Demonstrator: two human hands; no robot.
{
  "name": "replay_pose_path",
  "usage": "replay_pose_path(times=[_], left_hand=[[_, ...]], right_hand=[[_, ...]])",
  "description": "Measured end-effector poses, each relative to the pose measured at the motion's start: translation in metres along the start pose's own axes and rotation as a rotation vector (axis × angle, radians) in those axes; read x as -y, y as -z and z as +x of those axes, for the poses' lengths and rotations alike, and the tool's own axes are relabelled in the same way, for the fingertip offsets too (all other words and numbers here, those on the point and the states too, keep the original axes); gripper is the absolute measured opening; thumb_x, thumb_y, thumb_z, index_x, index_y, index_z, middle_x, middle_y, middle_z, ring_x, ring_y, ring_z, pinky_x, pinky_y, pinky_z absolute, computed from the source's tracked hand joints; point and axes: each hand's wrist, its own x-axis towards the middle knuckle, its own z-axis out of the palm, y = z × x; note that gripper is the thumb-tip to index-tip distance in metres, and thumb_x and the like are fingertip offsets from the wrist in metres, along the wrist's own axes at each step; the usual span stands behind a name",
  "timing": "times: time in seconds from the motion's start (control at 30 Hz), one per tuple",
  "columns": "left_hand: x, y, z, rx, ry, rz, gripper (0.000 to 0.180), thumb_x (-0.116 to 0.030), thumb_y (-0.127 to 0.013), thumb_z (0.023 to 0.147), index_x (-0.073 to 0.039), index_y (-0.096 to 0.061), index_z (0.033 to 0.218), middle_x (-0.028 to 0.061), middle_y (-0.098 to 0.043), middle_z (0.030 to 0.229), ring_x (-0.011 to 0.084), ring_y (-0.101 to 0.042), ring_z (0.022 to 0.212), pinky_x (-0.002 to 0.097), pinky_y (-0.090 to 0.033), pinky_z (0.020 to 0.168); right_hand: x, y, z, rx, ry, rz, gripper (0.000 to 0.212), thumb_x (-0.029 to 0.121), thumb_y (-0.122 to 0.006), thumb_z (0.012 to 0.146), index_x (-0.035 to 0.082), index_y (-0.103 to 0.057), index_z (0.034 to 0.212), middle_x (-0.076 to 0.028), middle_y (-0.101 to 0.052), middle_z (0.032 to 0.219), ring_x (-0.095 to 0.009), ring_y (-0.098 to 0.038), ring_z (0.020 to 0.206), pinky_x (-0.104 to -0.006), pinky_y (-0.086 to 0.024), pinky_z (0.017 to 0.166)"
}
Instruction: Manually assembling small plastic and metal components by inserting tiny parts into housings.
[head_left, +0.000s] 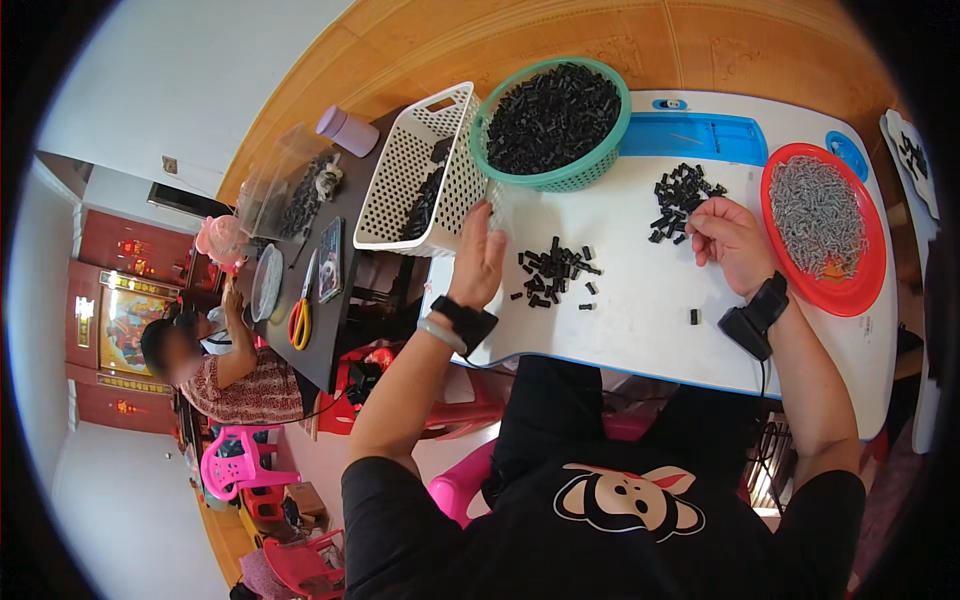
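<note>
My left hand [480,258] is beside the white perforated basket [425,165], its fingers stretched out and nothing visible in it. To its right, a small heap of short black plastic pieces [555,272] lies on the white table. My right hand [733,243] has its fingers curled and pinched together beside a second heap of black pieces [680,200]. Whatever the fingertips hold, if anything, is too small to make out. One black piece [694,317] lies alone near the front edge. A green basket [556,178] full of black pieces stands at the back.
A red tray [848,302] of grey metal screws sits at the right. Behind the heaps is a blue recessed tray [700,137] in the tabletop. On the dark side table at left are yellow-handled scissors [300,325] and a lilac bottle [348,132]. Another person [240,375] sits there.
</note>
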Motion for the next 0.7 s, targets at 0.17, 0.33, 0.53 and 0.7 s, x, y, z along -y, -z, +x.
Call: replay_pose_path(times=[0.17, 0.33, 0.53, 0.7], left_hand=[[0.018, -0.014, 0.019, 0.173, -0.035, 0.399, 0.079, -0.055, -0.035, 0.096, 0.015, -0.033, 0.133, 0.0364, -0.036, 0.136, 0.0485, -0.034, 0.129, 0.0467, -0.027, 0.110], [-0.006, -0.014, 0.032, 0.342, 0.164, 0.364, 0.082, -0.056, -0.043, 0.093, 0.014, -0.033, 0.134, 0.0374, -0.038, 0.134, 0.0489, -0.034, 0.129, 0.0478, -0.028, 0.109], [0.013, -0.025, 0.041, 0.217, 0.128, 0.669, 0.066, -0.045, -0.052, 0.092, 0.010, -0.045, 0.126, 0.0296, -0.051, 0.124, 0.0448, -0.045, 0.119, 0.0467, -0.035, 0.103], [0.023, -0.032, 0.045, 0.225, 0.051, 0.850, 0.041, -0.020, -0.053, 0.088, 0.008, -0.050, 0.118, 0.0249, -0.055, 0.117, 0.0407, -0.050, 0.114, 0.0443, -0.041, 0.098]], right_hand=[[0.000, 0.000, 0.001, 0.010, -0.016, 0.008, 0.004, 0.008, -0.057, 0.089, 0.005, -0.059, 0.087, -0.003, -0.061, 0.076, -0.009, -0.056, 0.060, -0.0233, -0.047, 0.050], [0.001, 0.003, -0.002, 0.001, -0.009, 0.019, 0.006, 0.010, -0.060, 0.086, 0.004, -0.058, 0.085, -0.004, -0.060, 0.076, -0.010, -0.057, 0.061, -0.0246, -0.048, 0.051], [-0.002, 0.004, 0.001, 0.017, -0.013, 0.017, 0.005, 0.009, -0.059, 0.086, 0.004, -0.059, 0.085, -0.004, -0.060, 0.076, -0.010, -0.057, 0.061, -0.0247, -0.049, 0.051], [-0.003, 0.004, 0.002, 0.001, -0.020, 0.018, 0.006, 0.010, -0.060, 0.087, 0.004, -0.059, 0.086, -0.004, -0.060, 0.076, -0.011, -0.057, 0.061, -0.0250, -0.049, 0.052]])
